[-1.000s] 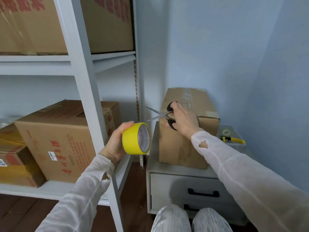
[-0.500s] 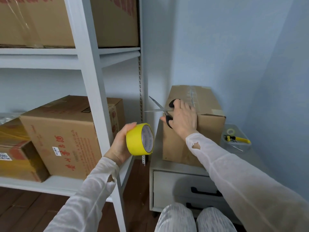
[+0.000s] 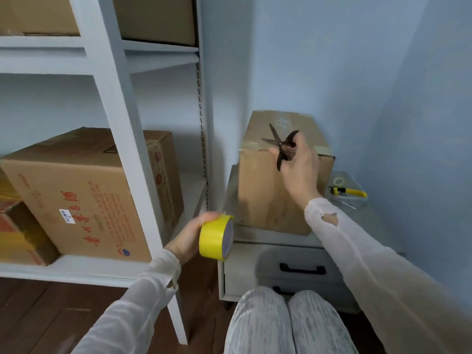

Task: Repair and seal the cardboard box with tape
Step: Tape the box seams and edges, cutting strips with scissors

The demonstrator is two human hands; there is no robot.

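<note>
We are preparing to tape the brown cardboard box (image 3: 258,190), left hand (image 3: 186,237) clutching a yellow tape roll (image 3: 215,237), right hand (image 3: 301,172) gripping black-handled scissors (image 3: 280,149); next probably needs a strip freed.

Blue walls (image 3: 332,60), white shelving (image 3: 112,103)

Both arms wear long, thin white sleeves, slightly sheer. The right sleeve (image 3: 383,272) has a ragged hole (image 3: 329,218) near its cuff; the left sleeve (image 3: 132,307) has a small gap (image 3: 171,283) at its cuff. The left hand (image 3: 186,238) and right hand (image 3: 301,169) are bare. The trousers (image 3: 255,325) are light grey mottled with white, covering both knees.
</note>
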